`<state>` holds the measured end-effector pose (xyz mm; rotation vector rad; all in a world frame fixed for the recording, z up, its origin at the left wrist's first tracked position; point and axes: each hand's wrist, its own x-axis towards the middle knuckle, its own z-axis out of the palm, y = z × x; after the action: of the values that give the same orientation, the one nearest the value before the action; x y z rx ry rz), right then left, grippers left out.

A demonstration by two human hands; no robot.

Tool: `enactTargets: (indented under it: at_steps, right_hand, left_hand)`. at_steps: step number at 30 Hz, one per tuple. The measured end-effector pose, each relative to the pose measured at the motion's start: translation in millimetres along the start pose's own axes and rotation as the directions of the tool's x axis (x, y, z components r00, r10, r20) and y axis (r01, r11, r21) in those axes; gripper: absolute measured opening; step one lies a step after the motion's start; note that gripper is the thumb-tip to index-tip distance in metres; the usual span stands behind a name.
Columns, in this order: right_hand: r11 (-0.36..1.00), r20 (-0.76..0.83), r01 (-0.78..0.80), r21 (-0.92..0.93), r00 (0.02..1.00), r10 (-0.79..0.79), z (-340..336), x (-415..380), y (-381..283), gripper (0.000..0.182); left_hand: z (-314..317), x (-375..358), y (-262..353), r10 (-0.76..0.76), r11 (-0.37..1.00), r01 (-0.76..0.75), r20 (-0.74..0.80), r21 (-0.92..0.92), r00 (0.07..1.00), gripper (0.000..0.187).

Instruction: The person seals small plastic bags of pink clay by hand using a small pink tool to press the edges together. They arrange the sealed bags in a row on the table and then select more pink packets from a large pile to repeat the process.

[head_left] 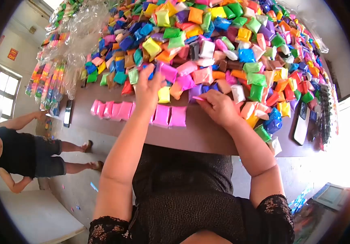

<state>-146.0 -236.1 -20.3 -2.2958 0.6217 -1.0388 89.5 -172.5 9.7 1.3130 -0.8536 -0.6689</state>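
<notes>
A big heap of small coloured clay packets (207,44) covers the far part of a brown table (199,136). My left hand (148,87) reaches into the near edge of the heap, fingers spread on a pink-purple packet (167,72). My right hand (217,106) rests at the heap's edge with its fingers pinched on a pink packet (198,98). A row of pink packets (138,113) lies side by side on the table in front of the heap, partly hidden by my left forearm.
Clear plastic bags with packed colour sets (51,79) lie at the table's left end. A black phone (67,113) lies at the left edge, a white phone (301,124) at the right. Another person (18,156) bends over on the floor to the left.
</notes>
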Motion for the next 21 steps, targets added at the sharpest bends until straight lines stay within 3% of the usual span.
enactTargets:
  at_steps: [1,2,5,7,11,12,17,20,21]
  right_hand:
    - [1.0,0.018,0.002,0.002,1.0,-0.002,0,-1,-1,0.015]
    - [1.0,0.016,0.009,-0.002,1.0,-0.009,-2,0,-2,0.015]
    - [1.0,0.049,-0.006,0.002,0.999,0.006,-3,0,-6,0.014]
    - [1.0,0.045,-0.02,0.011,0.999,0.019,-4,2,-10,0.014]
    - [0.998,0.035,-0.046,0.038,0.998,0.045,-1,3,-8,0.013]
    - [0.998,0.05,-0.059,0.04,0.997,0.057,-2,4,-8,0.013]
    - [0.997,0.077,-0.063,0.039,0.995,0.06,-1,4,-7,0.013]
    - [0.998,0.064,-0.057,-0.023,0.996,0.059,-1,4,-4,0.014]
    - [0.995,0.067,-0.096,0.011,0.993,0.095,-3,6,-5,0.014]
  left_hand:
    - [-5,-3,-5,0.02,0.987,-0.046,0.165,0.157,0.986,0.054]
    - [1,-10,-16,0.156,0.935,-0.193,0.144,0.299,0.977,0.053]
    - [13,-14,-5,0.237,0.841,-0.312,0.218,0.442,0.947,0.046]
    - [14,-5,-5,0.46,0.543,-0.595,0.382,0.593,0.801,0.037]
    - [18,0,2,0.384,0.488,-0.638,0.51,0.595,0.77,0.031]
    - [13,4,-3,0.372,0.381,-0.722,0.62,0.577,0.691,0.031]
    - [12,3,1,0.333,0.187,-0.766,0.694,0.615,0.638,0.038]
    - [7,7,8,0.348,0.238,-0.7,0.613,0.674,0.709,0.038]
    - [4,4,12,0.417,0.318,-0.711,0.581,0.627,0.699,0.038]
